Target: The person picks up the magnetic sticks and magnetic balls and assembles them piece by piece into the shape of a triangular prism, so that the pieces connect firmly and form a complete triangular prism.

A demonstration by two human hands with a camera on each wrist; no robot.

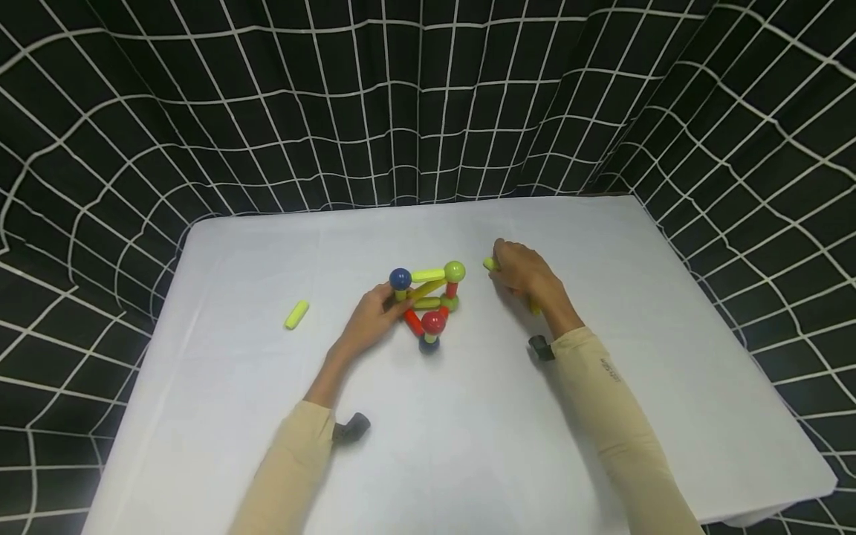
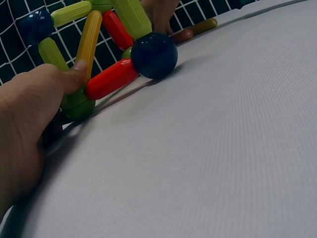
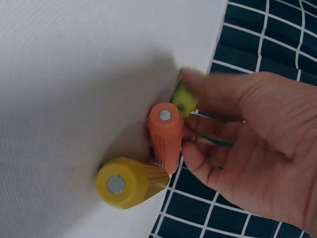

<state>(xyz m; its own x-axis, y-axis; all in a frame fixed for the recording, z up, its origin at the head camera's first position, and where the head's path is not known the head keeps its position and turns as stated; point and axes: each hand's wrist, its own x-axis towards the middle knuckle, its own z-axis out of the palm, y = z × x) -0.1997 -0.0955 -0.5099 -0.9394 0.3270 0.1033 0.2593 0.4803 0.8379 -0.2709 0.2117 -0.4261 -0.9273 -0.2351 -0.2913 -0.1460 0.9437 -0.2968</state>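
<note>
Coloured rods and balls form a frame-like building-toy structure on the white table, with a red ball (image 1: 433, 322), a dark blue ball (image 1: 400, 279) and a light green ball (image 1: 455, 271) on top. My left hand (image 1: 370, 319) grips its left side, the thumb lying on a yellow rod (image 2: 89, 42). To the right, my right hand (image 1: 524, 271) pinches a yellow-green rod (image 3: 185, 98) at the table surface. Close by its fingers lie an orange rod (image 3: 166, 136) and a yellow rod (image 3: 131, 182), both with metal discs in their ends.
A loose yellow-green rod (image 1: 297, 314) lies on the table (image 1: 221, 416), left of my left hand. Black curtains (image 1: 374, 111) with a white grid stand behind the table and along both sides.
</note>
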